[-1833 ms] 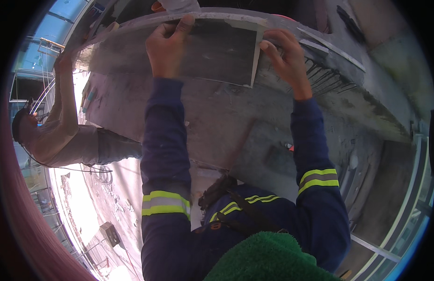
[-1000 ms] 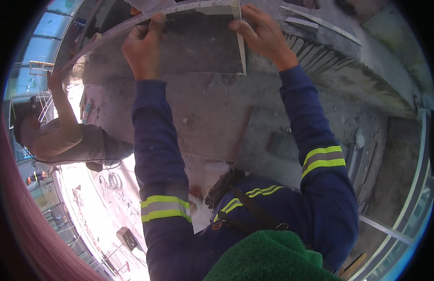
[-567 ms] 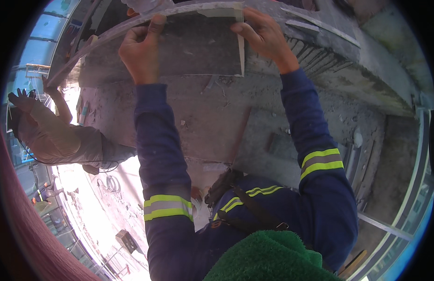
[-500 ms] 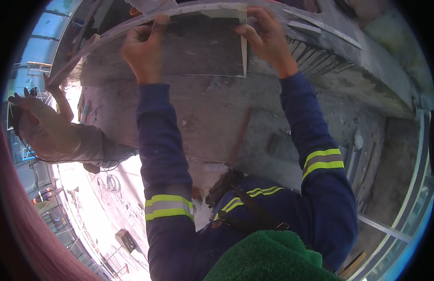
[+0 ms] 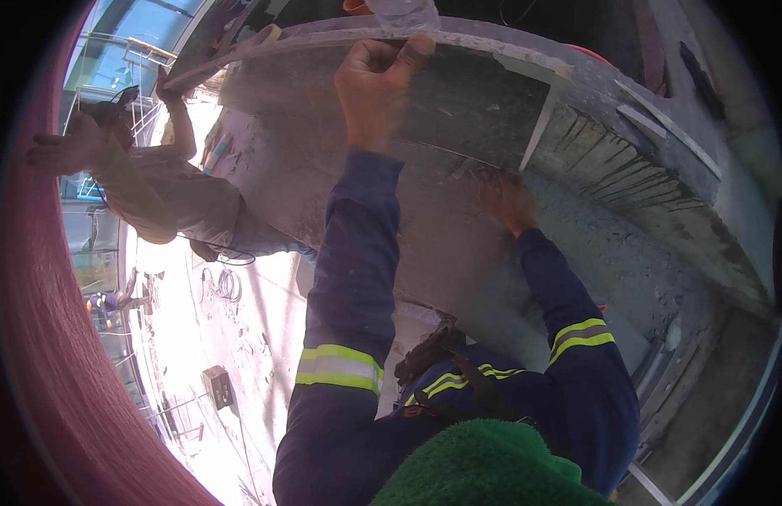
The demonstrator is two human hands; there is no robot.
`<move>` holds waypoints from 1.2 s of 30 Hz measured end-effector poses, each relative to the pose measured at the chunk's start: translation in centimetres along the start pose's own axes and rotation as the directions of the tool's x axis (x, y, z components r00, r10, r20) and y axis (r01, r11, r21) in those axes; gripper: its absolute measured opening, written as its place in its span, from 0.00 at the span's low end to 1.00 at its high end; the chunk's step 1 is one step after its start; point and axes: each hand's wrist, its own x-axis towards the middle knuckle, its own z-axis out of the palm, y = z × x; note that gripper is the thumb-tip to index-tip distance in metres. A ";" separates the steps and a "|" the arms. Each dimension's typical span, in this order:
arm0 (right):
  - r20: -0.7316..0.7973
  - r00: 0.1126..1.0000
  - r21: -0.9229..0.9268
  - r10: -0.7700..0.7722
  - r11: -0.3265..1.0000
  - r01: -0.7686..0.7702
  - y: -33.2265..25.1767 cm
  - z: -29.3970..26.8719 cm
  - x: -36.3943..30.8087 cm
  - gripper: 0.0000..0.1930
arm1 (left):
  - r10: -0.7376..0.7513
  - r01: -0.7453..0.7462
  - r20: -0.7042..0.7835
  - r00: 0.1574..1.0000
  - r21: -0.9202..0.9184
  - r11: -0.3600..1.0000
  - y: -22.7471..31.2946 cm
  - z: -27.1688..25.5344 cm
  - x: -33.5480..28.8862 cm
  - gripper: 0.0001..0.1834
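A dark grey slab (image 5: 483, 101) stands against the ledge ahead of me, its pale right edge showing. My left hand (image 5: 376, 91) is closed at the slab's upper edge, thumb on top and fingers curled. Below the slab's lower right corner is my right hand (image 5: 507, 199), low and close to the bottom edge. Its fingers are smeared and dim, so whether they touch or hold anything is unclear.
At the left a co-worker (image 5: 180, 194) leans toward the ledge, one hand at its far end. A clear plastic bag (image 5: 405, 13) sits on the ledge (image 5: 323, 32). Thin pale strips (image 5: 669, 126) lie at the right, above a drip-streaked wall (image 5: 618, 156). A box (image 5: 216, 386) stands lower left.
My right hand has let go of the slab's upper right corner and dropped to its lower right corner. My left hand stays at the top edge. The view has swung left.
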 end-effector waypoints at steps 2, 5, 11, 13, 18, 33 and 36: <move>-0.027 0.999 0.035 -0.023 0.999 0.024 0.2 0.4 0.5 0.27 | 0.004 -0.004 -0.006 1.000 0.029 1.000 0.3 -0.2 -0.3 0.30; -0.059 0.998 0.042 -0.032 0.999 0.034 0.6 1.5 0.8 0.24 | -0.033 0.034 0.012 0.999 -0.058 0.998 0.1 -0.1 -0.4 0.30; -0.214 0.977 0.092 0.024 0.996 -0.004 1.2 3.2 1.1 0.22 | 0.000 0.001 -0.019 1.000 0.041 0.999 0.9 -0.3 -0.7 0.30; -0.243 0.970 0.108 -0.016 0.993 0.043 1.1 3.3 0.6 0.21 | -0.056 0.056 -0.003 0.998 0.020 0.998 1.5 -0.6 -0.8 0.30; -0.147 0.975 0.021 0.165 0.986 -0.164 0.9 3.6 0.8 0.22 | -0.131 0.131 0.053 0.990 -0.007 0.991 2.0 -0.5 -1.6 0.28; -0.342 0.930 0.240 -0.136 0.944 0.226 -1.3 -7.5 -7.1 0.25 | -0.094 0.095 0.027 0.995 -0.063 0.993 0.4 -2.1 -2.0 0.23; -0.681 0.697 0.148 -0.226 0.889 0.433 -3.7 -15.3 -5.5 0.33 | -0.097 0.098 0.019 0.995 -0.067 0.993 0.4 -2.5 -2.9 0.24</move>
